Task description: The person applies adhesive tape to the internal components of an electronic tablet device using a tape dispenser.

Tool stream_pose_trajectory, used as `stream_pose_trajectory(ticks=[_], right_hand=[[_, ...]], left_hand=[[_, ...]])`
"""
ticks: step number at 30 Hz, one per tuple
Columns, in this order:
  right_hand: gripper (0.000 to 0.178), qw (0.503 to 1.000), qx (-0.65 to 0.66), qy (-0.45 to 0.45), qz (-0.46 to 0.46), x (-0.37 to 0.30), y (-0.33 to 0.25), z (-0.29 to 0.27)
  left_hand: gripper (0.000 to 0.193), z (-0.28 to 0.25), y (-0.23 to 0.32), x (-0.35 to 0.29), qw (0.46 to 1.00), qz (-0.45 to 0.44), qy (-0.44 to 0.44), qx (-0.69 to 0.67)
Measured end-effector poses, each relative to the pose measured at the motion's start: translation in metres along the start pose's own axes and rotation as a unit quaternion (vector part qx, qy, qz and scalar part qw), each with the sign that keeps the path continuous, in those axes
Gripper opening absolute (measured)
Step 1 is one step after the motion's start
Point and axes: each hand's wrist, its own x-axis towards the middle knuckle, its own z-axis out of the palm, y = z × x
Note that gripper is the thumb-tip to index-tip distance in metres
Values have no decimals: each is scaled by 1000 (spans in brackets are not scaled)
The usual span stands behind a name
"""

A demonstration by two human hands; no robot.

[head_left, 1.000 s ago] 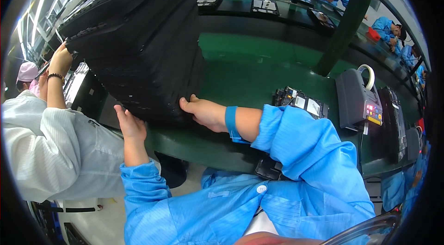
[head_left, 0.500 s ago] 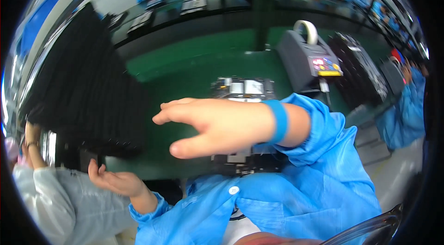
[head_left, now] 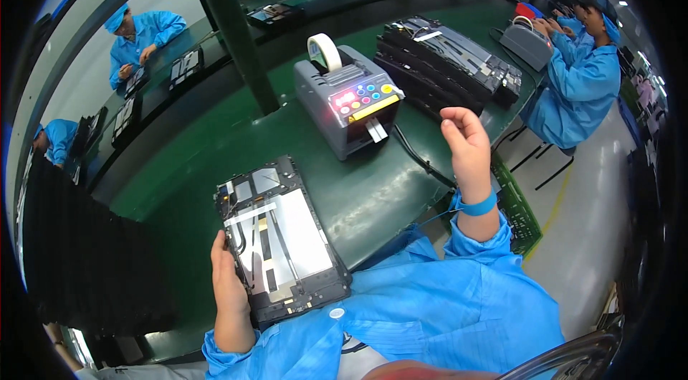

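Note:
An opened tablet (head_left: 276, 236) lies face down on the green bench (head_left: 373, 193), its inner boards and silver plates showing. My left hand (head_left: 228, 279) rests against the tablet's left edge, fingers along its side. Raised over the bench's right edge, my right hand (head_left: 467, 143) has its fingers loosely curled and nothing visible in them. It hovers to the right of a grey tape dispenser (head_left: 351, 104), which carries a roll of pale tape (head_left: 324, 51) and has a short strip sticking out at its front.
A tall stack of black trays (head_left: 86, 258) stands at the left. Another stack of opened tablets (head_left: 448, 64) lies behind the dispenser. A green crate (head_left: 517, 211) sits below the bench edge. Several workers in blue coats sit at the far benches and at right.
The view has swung right, away from the black tray stack. My left hand has come to the tablet's edge, and my right hand has lifted toward the tape dispenser.

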Motion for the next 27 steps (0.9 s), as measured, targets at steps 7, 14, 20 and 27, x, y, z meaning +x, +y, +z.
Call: stream_pose_trajectory(ticks=[7, 14, 20, 27], right_hand=[[18, 997, -21, -76, 13, -8, 12, 10], [21, 978, 48, -135, 154, -21, 13, 52], [23, 922, 148, -223, 280, 2, 22, 62], [16, 951, 93, -239, 171, -31, -13, 73]], left_hand=[[51, 21, 9, -2, 993, 48, 19, -109], [67, 30, 11, -12, 998, 17, 29, -51], [67, 25, 14, -12, 998, 31, -5, -48], [37, 14, 59, -16, 900, 312, -14, 303]])
